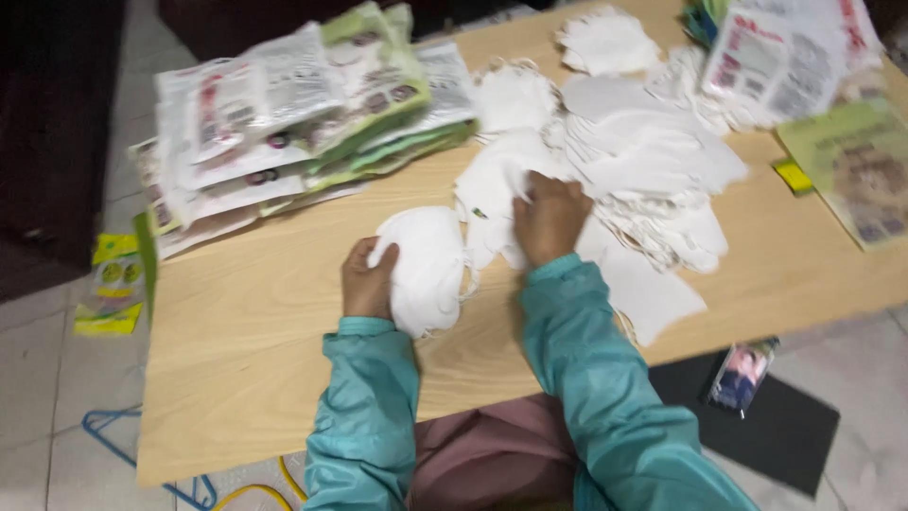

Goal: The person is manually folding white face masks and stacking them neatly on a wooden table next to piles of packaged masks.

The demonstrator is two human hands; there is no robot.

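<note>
Head view: left hand (pixel 367 281) grips a stack of white masks (pixel 426 265) on the desk (pixel 246 341). Right hand (pixel 549 220), fingers curled, grasps a mask from the loose pile (pixel 643 142) beside the stack. Sealed mask packets (pixel 284 123) lie beyond the stack.

Left hand (pixel 367 281) grips a small stack of white masks (pixel 426 268) at its left edge, on the wooden table (pixel 246 350). Right hand (pixel 549 220) presses fingers-down into the big loose pile of masks (pixel 643 151) just beside it. Stack of printed packets (pixel 284 123) sits at the table's far left. Teal sleeves (pixel 605 388) on both arms.
</note>
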